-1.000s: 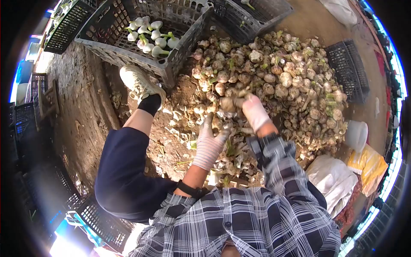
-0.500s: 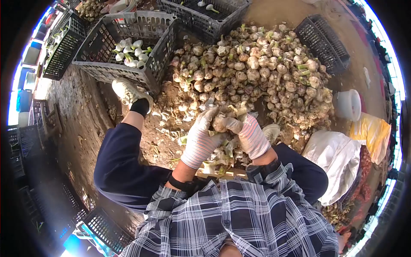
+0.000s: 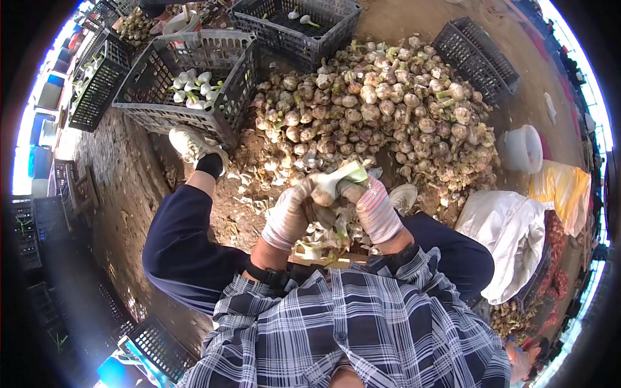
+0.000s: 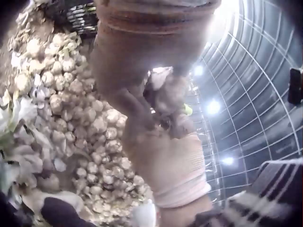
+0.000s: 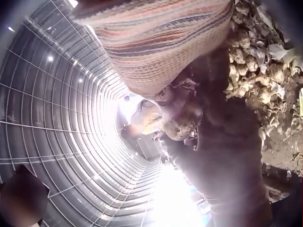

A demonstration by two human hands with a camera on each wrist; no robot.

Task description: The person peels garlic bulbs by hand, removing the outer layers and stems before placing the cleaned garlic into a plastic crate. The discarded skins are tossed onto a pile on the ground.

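Both gloved hands meet over the ground between the person's knees, around one garlic bulb (image 3: 323,195) with a thick pale-green stem (image 3: 350,172). The left hand (image 3: 288,216) grips the bulb from its left side. On the other side, the right hand (image 3: 376,212) has its fingers curled at the bulb and the base of the stem. In the right wrist view the bulb (image 5: 182,122) shows brown, dirty skin between the striped right glove (image 5: 165,52) and the left hand (image 5: 227,137). Stripped garlic skins (image 3: 326,238) lie just below the hands.
A large heap of unpeeled garlic (image 3: 388,107) spreads in front. Left of it, a black crate (image 3: 226,119) holds several clean white bulbs (image 3: 194,87). Another crate (image 3: 304,42) stands behind. To the right are a tipped crate (image 3: 479,58), a white bucket (image 3: 522,149) and a white sack (image 3: 504,239).
The right hand has come back from the heap with a garlic bulb, and the left hand has joined it. Dirty outer leaves are gone from the stem, which now shows pale green.
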